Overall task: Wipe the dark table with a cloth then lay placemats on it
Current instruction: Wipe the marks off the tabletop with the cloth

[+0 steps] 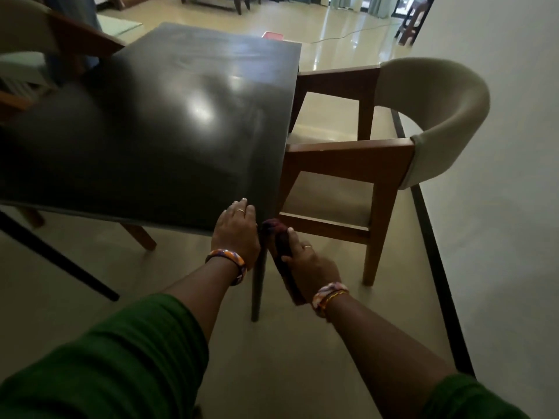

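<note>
At the dark table's near corner, the left hand lay flat, fingers straight; the right hand gripped a dark red cloth, seemingly soft, light, best held bunched; no placemats showed.

A wooden armchair with a curved beige backrest stands at 3 o'clock, its seat cushion pale. A second chair of the same type occupies 10 o'clock, only partly in frame. A small red object lies on the glossy beige floor at 12 o'clock. A thin cable crosses the floor toward 1 o'clock. A pale wall with a dark floor border runs along the 3 o'clock side.
</note>
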`<state>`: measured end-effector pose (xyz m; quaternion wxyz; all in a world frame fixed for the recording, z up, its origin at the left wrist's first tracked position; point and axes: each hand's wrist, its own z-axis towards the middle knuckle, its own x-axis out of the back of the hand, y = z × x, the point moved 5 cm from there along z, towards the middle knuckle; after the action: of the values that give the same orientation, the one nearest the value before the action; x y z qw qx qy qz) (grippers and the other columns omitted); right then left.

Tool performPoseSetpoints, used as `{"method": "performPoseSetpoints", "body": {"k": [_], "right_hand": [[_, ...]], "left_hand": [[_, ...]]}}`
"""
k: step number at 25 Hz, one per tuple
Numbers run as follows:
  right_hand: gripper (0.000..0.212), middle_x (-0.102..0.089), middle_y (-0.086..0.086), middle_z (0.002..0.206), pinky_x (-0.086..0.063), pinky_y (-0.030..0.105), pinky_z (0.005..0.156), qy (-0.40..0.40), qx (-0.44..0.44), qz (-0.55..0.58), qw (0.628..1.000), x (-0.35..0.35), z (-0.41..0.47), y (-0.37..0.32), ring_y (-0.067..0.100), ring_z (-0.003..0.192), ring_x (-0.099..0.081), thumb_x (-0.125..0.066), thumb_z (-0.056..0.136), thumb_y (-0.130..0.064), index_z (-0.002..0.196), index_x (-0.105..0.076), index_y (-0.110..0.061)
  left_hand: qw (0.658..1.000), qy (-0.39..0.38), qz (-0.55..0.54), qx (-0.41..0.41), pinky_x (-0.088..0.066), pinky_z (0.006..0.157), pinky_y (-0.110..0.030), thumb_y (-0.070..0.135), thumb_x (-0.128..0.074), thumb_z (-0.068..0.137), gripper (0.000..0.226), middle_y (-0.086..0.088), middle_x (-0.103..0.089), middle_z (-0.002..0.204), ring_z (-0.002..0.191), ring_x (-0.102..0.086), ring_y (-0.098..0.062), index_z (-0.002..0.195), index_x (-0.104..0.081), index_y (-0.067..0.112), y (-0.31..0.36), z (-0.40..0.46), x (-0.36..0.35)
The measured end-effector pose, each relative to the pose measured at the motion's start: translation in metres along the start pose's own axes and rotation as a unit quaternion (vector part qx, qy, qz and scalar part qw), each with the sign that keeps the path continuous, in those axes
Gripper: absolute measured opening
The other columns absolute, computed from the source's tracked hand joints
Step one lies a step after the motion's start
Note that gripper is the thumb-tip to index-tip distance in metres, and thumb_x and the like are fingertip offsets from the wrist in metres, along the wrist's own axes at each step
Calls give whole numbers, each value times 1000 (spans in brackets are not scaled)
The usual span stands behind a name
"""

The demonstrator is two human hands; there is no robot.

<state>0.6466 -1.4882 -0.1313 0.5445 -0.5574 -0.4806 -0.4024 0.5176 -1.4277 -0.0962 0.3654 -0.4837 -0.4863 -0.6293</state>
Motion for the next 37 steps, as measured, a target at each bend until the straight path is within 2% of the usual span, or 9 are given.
{"method": "performPoseSetpoints", "body": {"k": [3, 6, 10, 13, 18, 23, 28, 33, 37], "right_hand": [[61, -59, 13, 112, -45, 28, 55, 23, 138, -158, 977, 38, 1, 74, 23, 78, -63, -42, 100, -30, 151, -14, -11], [56, -65, 16, 90, -42, 27, 42, 75, 202, -231, 949, 87, 11, 138, 26, 55, -62, -56, 93, -22, 143, -37, -4], [56, -62, 16, 100, -50, 31, 50, 88, 245, -260, 930, 138, 53, 184, 26, 66, -65, -46, 99, -24, 147, -26, -6], [59, -65, 13, 82, -43, 24, 42, 165, 285, -312, 891, 174, 90, 202, 20, 52, -62, -65, 89, -24, 139, -42, -4], [55, -58, 14, 113, -40, 28, 57, 158, 347, -328, 864, 212, 171, 235, 25, 81, -64, -28, 104, -31, 151, -6, -12], [56, -64, 15, 106, -35, 25, 45, 175, 411, -349, 824, 229, 255, 269, 23, 65, -64, -43, 100, -28, 148, -23, -10], [55, -54, 13, 125, -37, 27, 55, 149, 506, -344, 777, 232, 323, 286, 23, 86, -64, -29, 103, -32, 150, -6, -12], [55, -56, 9, 122, -37, 28, 52, 181, 584, -327, 720, 248, 388, 334, 23, 85, -65, -28, 103, -36, 150, -9, -15], [54, -58, 8, 118, -40, 26, 53, 173, 663, -297, 665, 276, 437, 390, 21, 83, -66, -29, 103, -36, 149, -10, -15]], "left_hand": [[999, 31, -2, 22, -18, 115, -36, 22, -41, 95, 49, -11, -27, 151, 141, -22, -24, 141, -31, 10, 59, 19, -11], [999, 47, 2, 15, -21, 114, -37, 25, -42, 95, 48, -11, -30, 150, 140, -25, -24, 141, -32, 11, 115, 41, -20], [998, 56, 41, 9, -21, 114, -36, 26, -42, 96, 50, -11, -29, 151, 140, -25, -24, 142, -31, 10, 162, 71, -19], [994, 92, 57, 21, -24, 112, -39, 25, -45, 95, 48, -14, -34, 147, 137, -30, -28, 139, -37, 8, 177, 106, -10], [987, 115, 77, 79, -26, 111, -40, 23, -44, 95, 46, -17, -37, 145, 135, -33, -30, 137, -39, 4, 184, 186, -5], [980, 123, 69, 143, -26, 110, -36, 21, -43, 95, 46, -15, -37, 145, 135, -33, -27, 137, -39, 4, 200, 261, 5], [961, 129, 103, 220, -37, 103, -34, 19, -47, 93, 42, -12, -46, 137, 127, -42, -25, 134, -42, 8, 224, 301, -3], [923, 112, 67, 362, -49, 87, -39, 16, -44, 94, 32, -10, -54, 121, 106, -54, -26, 126, -49, 13, 264, 346, -12], [896, 70, 55, 435, -46, 84, -36, 16, -42, 94, 31, -11, -58, 119, 105, -56, -27, 121, -55, 15, 325, 387, -30]]}}
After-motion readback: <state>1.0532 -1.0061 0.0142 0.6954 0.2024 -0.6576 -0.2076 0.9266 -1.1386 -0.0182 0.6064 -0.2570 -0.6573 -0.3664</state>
